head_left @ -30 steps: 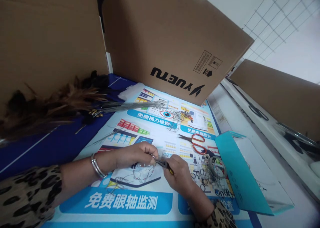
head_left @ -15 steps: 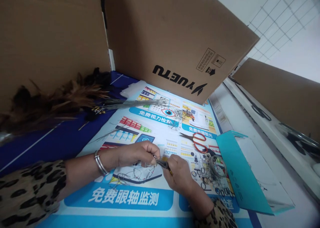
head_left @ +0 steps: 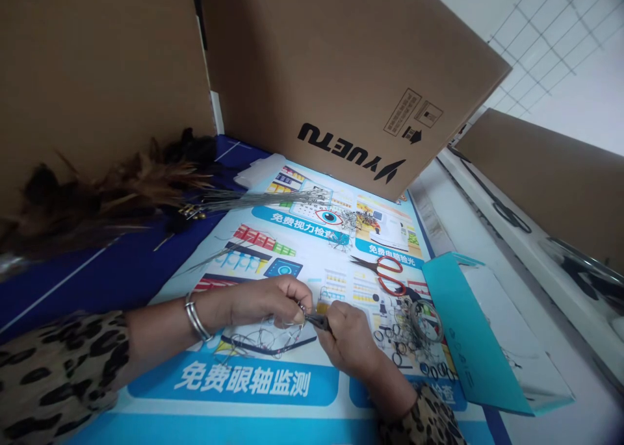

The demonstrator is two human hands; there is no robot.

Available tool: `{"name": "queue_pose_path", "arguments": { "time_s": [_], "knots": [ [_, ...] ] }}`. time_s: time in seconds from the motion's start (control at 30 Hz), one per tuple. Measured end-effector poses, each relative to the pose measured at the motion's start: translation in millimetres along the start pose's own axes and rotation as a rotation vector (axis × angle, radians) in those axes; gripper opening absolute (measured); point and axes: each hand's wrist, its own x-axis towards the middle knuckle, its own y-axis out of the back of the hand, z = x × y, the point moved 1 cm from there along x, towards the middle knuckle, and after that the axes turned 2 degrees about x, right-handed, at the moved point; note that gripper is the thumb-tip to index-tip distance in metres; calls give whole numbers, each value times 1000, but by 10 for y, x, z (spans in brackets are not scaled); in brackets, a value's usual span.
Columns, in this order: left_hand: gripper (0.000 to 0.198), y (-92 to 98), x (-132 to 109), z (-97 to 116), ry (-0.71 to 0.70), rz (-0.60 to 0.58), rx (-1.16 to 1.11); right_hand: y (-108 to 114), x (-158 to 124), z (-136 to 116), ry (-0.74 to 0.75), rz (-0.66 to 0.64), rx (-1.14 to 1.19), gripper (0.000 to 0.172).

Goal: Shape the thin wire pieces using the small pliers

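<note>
My left hand [head_left: 275, 301] is closed in a pinch on thin wire, with a tangle of wire pieces [head_left: 266, 341] on the sheet just below it. In my right hand [head_left: 351, 338] is a pair of pliers [head_left: 319, 320], held in a fist. The plier jaws meet the wire at my left fingertips; how they close on it is too small to make out. Scissors with red handles [head_left: 385, 273] rest beyond my right hand. To its right lies a heap of rings and wire bits [head_left: 404, 341] beside a wire coil [head_left: 428, 320].
A teal open box [head_left: 475, 341] stands at the right. Long straight wires [head_left: 263, 200] and small metal pieces [head_left: 348, 223] lie farther back on the printed sheet [head_left: 234, 425]. Brown feathers [head_left: 146, 178] are at the left. A large cardboard box [head_left: 341, 62] rises behind.
The pliers have turned slightly in my right hand at the wire. My left hand keeps the same pinch, and the things around have stayed put.
</note>
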Motion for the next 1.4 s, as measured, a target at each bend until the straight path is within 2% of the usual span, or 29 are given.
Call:
{"name": "queue_pose_path", "arguments": {
  "time_s": [0.27,0.47,0.83,1.4],
  "knots": [
    [11,-16,9,10,-20,0,0,-21,-16,17,1,5,-5,23],
    [8,-38,10,52,-47,45,68,-43,-27,45,-29,5,8,21],
    [20,-63,-10,135,-114,117,99,14,-7,108,-62,-12,-2,21],
    [25,35,46,47,-94,236,206,93,19,180,-102,-70,-75,18]
  ]
}}
